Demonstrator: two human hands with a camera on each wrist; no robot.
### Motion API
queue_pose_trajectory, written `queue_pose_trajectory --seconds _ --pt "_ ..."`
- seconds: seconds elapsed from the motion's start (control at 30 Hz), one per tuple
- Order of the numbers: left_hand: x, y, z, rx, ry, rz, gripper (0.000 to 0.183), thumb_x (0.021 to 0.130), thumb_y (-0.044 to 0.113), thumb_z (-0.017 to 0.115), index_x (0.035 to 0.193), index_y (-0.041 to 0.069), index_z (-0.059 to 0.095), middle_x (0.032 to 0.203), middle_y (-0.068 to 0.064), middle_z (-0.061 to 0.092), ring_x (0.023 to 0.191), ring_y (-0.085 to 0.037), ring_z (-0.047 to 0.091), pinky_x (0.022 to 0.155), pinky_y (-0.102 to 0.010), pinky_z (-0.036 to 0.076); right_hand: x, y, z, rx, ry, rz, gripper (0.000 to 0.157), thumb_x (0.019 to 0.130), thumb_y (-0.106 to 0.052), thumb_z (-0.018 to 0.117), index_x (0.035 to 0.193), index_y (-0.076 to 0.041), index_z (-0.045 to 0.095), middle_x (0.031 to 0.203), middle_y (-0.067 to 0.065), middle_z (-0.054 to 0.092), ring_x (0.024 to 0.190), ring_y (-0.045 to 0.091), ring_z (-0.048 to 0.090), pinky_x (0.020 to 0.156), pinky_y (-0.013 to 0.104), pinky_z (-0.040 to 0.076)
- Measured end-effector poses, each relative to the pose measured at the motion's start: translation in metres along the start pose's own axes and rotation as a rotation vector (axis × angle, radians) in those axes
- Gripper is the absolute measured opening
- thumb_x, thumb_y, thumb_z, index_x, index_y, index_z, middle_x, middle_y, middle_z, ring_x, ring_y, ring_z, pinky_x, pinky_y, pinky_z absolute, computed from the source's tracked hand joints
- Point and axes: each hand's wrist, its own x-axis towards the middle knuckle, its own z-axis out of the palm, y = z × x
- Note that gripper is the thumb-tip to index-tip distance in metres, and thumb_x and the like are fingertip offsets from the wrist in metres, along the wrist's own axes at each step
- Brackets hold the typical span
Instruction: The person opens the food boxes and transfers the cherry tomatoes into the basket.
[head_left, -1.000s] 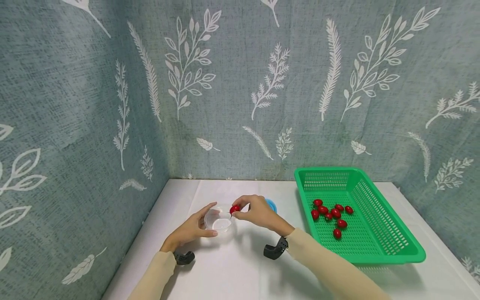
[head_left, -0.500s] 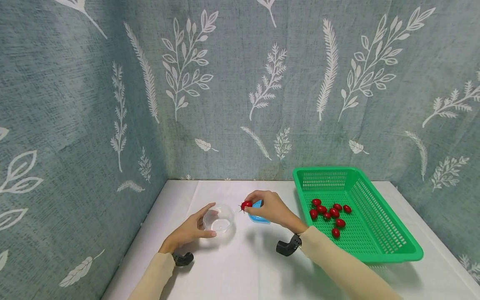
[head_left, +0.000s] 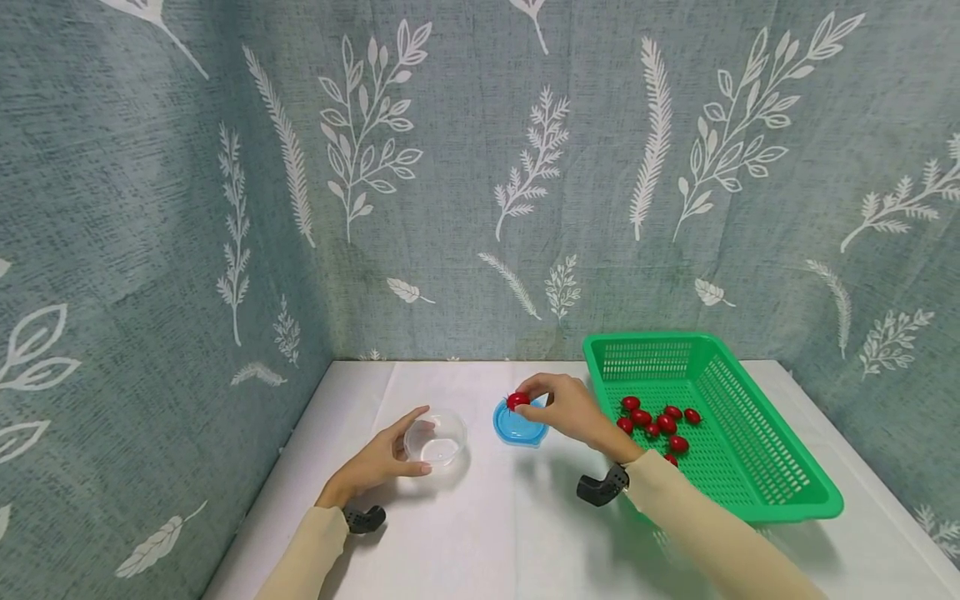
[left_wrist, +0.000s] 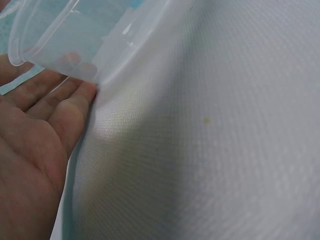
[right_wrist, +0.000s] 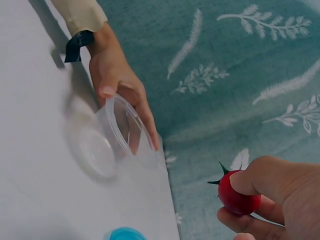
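My right hand (head_left: 566, 408) pinches a red cherry tomato (head_left: 517, 402) between thumb and fingers. In the right wrist view, green sepals stick out from the tomato (right_wrist: 239, 194). Just below it, on the table, lies a round blue lid (head_left: 521, 431), partly covered by the hand. To the left, a clear round plastic container (head_left: 450, 448) stands upright on the table. My left hand (head_left: 375, 460) holds it from its left side, thumb nearer me and fingers round the far side. Through the container wall (left_wrist: 75, 40), the left wrist view shows fingertips against it.
A green slotted basket (head_left: 757, 467) stands at the right with several cherry tomatoes (head_left: 667, 425) in it. My right forearm passes over its near left corner. White cloth (head_left: 450, 542) covers the table, and a patterned curtain (head_left: 450, 167) hangs behind and at the left.
My right hand has carried the tomato rightward and slightly away from me, from beside the container to above the blue lid. The left hand and container have stayed in place.
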Motion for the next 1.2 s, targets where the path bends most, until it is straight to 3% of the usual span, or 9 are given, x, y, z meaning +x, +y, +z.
queue_pose_trajectory --seconds 0.13,0.33,0.5,0.87,1.07,1.2 --pt "-0.001 0.001 0.0 -0.002 0.002 0.005 0.104 0.087 0.017 0.086 0.166 0.023 0.019 0.161 -0.015 0.036 0.142 -0.035 0.041 0.106 -0.038 0.045 -0.002 0.004 -0.007 0.016 0.003 -0.002 0.02 0.092 -0.028 0.08 0.109 -0.018 0.076 0.098 -0.007 0.074 0.078 0.017 0.058 0.068 0.034 0.049" --pt "-0.002 0.003 0.001 0.019 0.001 0.012 0.105 0.085 0.019 0.087 0.166 0.023 0.02 0.158 -0.015 0.04 0.149 -0.036 0.031 0.115 -0.056 0.032 -0.01 0.009 -0.019 0.038 0.019 0.021 0.021 0.092 -0.026 0.08 0.111 -0.016 0.076 0.102 -0.004 0.075 0.088 0.021 0.059 0.073 0.037 0.049" --pt "-0.001 0.003 0.001 0.013 -0.007 0.013 0.105 0.086 0.019 0.086 0.166 0.022 0.019 0.158 -0.015 0.039 0.148 -0.036 0.034 0.113 -0.053 0.035 -0.017 0.015 -0.031 0.0 0.057 0.049 0.019 0.092 -0.03 0.08 0.109 -0.022 0.077 0.103 -0.004 0.074 0.086 0.022 0.059 0.071 0.038 0.05" --pt "-0.001 0.004 0.0 -0.019 -0.019 0.024 0.103 0.088 0.015 0.084 0.166 0.021 0.017 0.159 -0.017 0.037 0.142 -0.038 0.041 0.105 -0.037 0.045 -0.025 0.033 -0.048 0.0 0.094 0.071 0.018 0.094 -0.028 0.079 0.109 -0.02 0.076 0.103 -0.001 0.072 0.084 0.022 0.061 0.066 0.038 0.051" --pt "-0.001 0.003 0.0 -0.011 -0.017 0.019 0.105 0.088 0.016 0.085 0.167 0.018 0.016 0.159 -0.017 0.037 0.143 -0.037 0.04 0.107 -0.038 0.044 -0.034 0.04 -0.06 0.027 0.094 0.114 0.025 0.093 -0.032 0.079 0.114 -0.019 0.074 0.109 0.004 0.07 0.076 0.026 0.059 0.049 0.034 0.045" --pt "-0.001 0.002 -0.001 -0.007 -0.017 0.019 0.104 0.088 0.016 0.085 0.166 0.02 0.016 0.159 -0.017 0.037 0.143 -0.037 0.041 0.106 -0.039 0.044 -0.04 0.045 -0.067 0.017 0.106 0.13 0.031 0.094 -0.032 0.078 0.119 -0.015 0.073 0.111 0.006 0.07 0.081 0.027 0.06 0.054 0.037 0.05"
